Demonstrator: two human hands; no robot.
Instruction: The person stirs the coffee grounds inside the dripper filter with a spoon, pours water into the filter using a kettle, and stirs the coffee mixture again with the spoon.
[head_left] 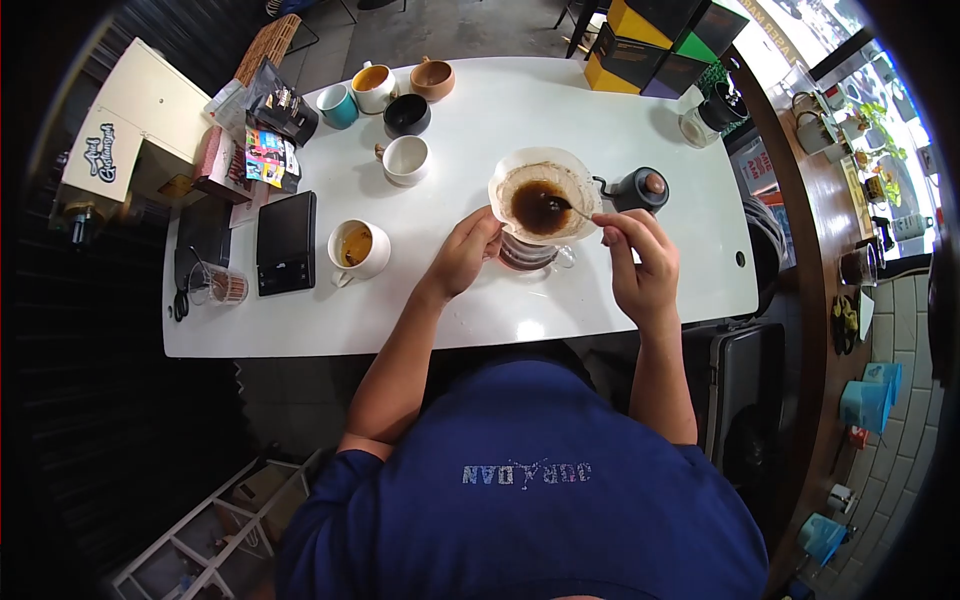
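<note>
A white paper filter (576,170) with dark brown liquid (538,207) in it sits in a dripper above a glass server (528,254). My left hand (468,252) is closed at the left side of the dripper, its fingertips on the edge. Between the thumb and fingers of my right hand (642,262) is a thin spoon (584,213), its tip in the liquid. Just behind my right hand stands a dark kettle (640,190), its spout pointing toward the filter.
A white cup (358,250) of amber liquid and a black scale (287,243) are at left. Several cups, including a teal cup (338,106), stand at the back left. A glass (228,287) is near the left edge, and boxes (655,50) stand at the back right.
</note>
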